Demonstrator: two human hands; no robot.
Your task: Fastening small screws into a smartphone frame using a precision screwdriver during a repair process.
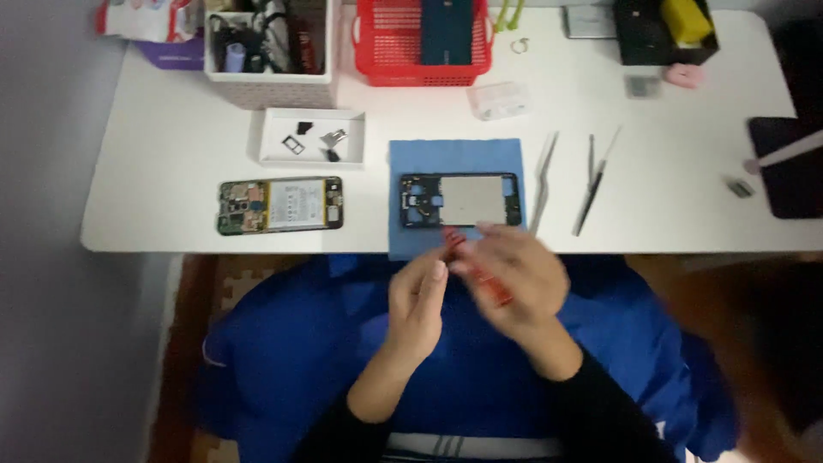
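Both hands are held together just off the near edge of the white bench point(171, 171), over the person's blue lap. Right hand point(514, 279) is curled around a red screwdriver point(480, 273), which runs slantwise from the fingers up toward the bench edge; its tip end shows at the near edge of the blue mat point(454, 154). Left hand point(417, 300) is raised beside it, fingertips pinched at the screwdriver's upper part (motion blur here, so whether it truly grips the tool I cannot tell).

On the blue mat, mid-bench toward the near edge: a phone frame point(460, 200), black rim with a grey plate in the middle, lying flat, just beyond the hands.

Left of the mat, near the near edge: an opened phone point(280, 205) lying flat, battery and circuit board exposed.

Behind that phone: a shallow white tray point(267, 146) with a few small dark parts in it.

Right of the mat: tweezers point(542, 184), then two thin metal tools point(593, 184), all lying roughly front to back.

Far edge: a white bin point(274, 87) of cables and bits at left, a red basket point(386, 51) beside it, a small clear box point(499, 100) just in front of the basket.

Right end of the bench: a dark pad point(793, 184), partly out of view.
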